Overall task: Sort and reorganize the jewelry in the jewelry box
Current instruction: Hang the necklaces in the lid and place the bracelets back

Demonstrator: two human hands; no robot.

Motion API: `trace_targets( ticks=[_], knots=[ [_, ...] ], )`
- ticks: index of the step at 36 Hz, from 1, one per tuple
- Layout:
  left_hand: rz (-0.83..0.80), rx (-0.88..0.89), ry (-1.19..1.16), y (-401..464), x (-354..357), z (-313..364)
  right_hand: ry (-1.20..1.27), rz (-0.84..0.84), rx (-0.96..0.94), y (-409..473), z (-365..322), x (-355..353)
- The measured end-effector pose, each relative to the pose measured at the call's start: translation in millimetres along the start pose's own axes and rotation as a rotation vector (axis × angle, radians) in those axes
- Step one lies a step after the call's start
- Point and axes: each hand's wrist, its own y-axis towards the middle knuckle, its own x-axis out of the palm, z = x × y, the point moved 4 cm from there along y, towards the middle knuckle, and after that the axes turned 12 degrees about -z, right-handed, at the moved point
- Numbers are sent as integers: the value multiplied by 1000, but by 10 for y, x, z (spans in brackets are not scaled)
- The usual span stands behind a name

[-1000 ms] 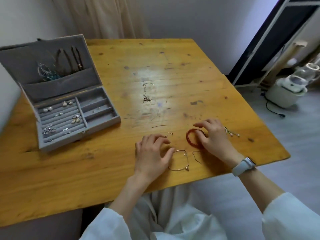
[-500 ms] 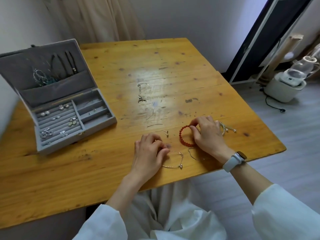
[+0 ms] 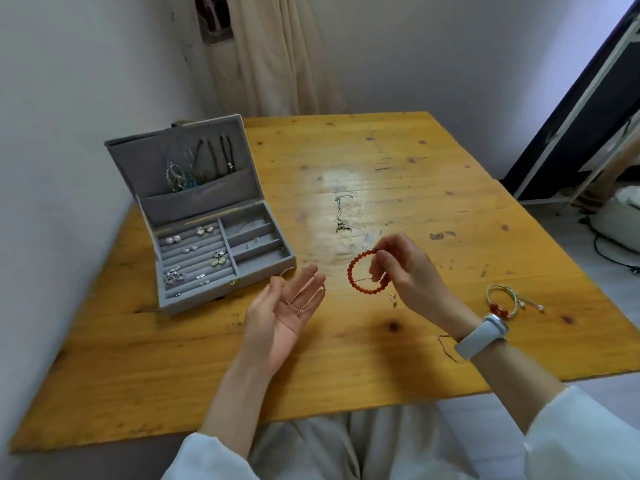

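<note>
Wooden table [image 3: 398, 161] carries a grey jewelry box [image 3: 207, 223] at the left — lid up, cords and a chain in the lid pocket, earrings [image 3: 194, 254] seated in the ring rows. Left hand [image 3: 280, 317] is raised palm up, fingers relaxed, a thin bangle [image 3: 299, 289] draped over them. Right hand [image 3: 405, 271] pinches a red bead bracelet [image 3: 360, 275] off the table, between the hands. A chain [image 3: 341, 213] lies mid-table; a cord bracelet [image 3: 502, 301] sits on the table just beyond the watch [image 3: 481, 336]; small studs [image 3: 393, 299] below the right hand.
</note>
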Motion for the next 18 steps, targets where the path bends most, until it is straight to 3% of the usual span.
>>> trace_targets(
  ticks=[12,18],
  knots=[
    [75,140,-359,-102,-375,658,-339,-64,-193,905,-483,605],
    [113,193,-285,-76,-544,1001,-494,-22,-257,1543,-702,964]
  ],
)
